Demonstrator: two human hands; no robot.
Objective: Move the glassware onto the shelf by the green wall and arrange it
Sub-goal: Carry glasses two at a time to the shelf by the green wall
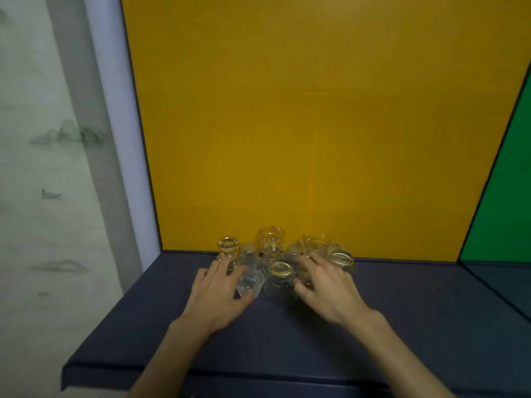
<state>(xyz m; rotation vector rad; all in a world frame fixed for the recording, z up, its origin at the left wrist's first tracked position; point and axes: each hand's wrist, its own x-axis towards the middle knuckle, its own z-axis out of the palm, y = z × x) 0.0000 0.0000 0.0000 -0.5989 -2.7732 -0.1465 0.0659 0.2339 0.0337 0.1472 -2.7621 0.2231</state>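
Several clear glasses stand bunched on the dark blue shelf against the yellow wall. Among them are a small vase, a stemmed cup, a wide cup and two gold-rimmed jars. My left hand grips a ribbed glass between thumb and fingers at the front left of the bunch. Over the right side of the bunch my right hand lies with fingers spread, its thumb beside the nearer jar. Some glasses are hidden under the fingers.
The green wall begins at the far right, with a lower glossy shelf beneath it. A pale painted wall lies to the left, past the shelf's left edge. The shelf's front edge runs near the bottom of the view.
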